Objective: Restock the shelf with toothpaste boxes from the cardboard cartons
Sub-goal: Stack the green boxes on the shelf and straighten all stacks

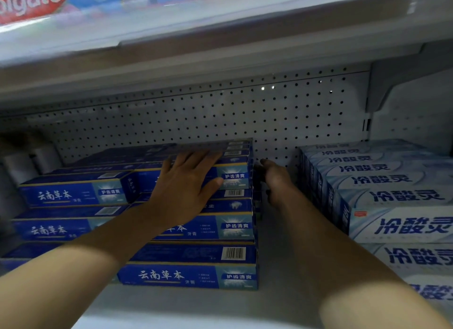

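Here, at the far left of the shelf (171, 301), dark blue toothpaste boxes (73, 193) lie stacked in rows. The left hand (186, 188) lies flat on the taller stack (196, 267) beside them, fingers straight and spread across the top boxes, holding nothing. The right hand (274, 179) reaches into the shadowed gap just beside that stack's right end; whether its fingers grip anything cannot be told. Farther right stand pale blue-white boxes (397, 220), against the perforated back panel (220, 112).
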The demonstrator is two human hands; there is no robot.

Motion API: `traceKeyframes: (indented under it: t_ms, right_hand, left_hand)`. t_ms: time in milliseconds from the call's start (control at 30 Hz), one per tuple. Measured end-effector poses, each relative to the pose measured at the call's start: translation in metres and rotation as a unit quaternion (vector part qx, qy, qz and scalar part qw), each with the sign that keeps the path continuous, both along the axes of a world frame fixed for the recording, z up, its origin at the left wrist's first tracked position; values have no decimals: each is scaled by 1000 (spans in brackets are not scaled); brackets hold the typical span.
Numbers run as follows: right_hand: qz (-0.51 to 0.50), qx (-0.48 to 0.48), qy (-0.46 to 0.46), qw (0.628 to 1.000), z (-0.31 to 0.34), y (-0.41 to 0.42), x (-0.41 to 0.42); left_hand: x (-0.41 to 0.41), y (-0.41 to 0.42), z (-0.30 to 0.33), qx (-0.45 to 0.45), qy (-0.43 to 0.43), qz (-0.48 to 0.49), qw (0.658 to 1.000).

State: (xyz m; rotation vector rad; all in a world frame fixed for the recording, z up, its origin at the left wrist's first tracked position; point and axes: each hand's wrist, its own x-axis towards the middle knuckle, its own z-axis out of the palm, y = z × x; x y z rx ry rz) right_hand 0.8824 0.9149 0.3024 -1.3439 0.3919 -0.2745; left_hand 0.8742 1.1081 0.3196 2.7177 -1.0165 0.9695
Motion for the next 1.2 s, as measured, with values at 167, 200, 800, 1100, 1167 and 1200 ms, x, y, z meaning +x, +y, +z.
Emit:
traceKeyframes:
  t_ms: [167, 200, 800, 1100, 1167, 1200]
  right_hand:
    - [-23, 47, 27, 998, -2, -10, 4]
    - [-24, 62, 31, 997, -5, -9, 4]
    - [41, 59, 35, 997, -19, -4, -6]
    - [2, 117, 38, 992, -19, -5, -7]
    - [-17, 106, 40, 993, -20, -5, -7]
    - [-18, 99, 43, 994, -20, -5, -7]
  left_hand:
    - [5, -1, 8, 4, 5, 18, 1000]
    - [6, -1, 8, 6, 6, 19, 1000]
    - [8, -2, 2, 2, 13, 8, 1000]
    - [6, -2, 5, 8, 16, 15, 1000]
    - [5, -1, 6, -1, 18, 13, 1000]
    - [4, -1, 7, -6, 20, 11, 1000]
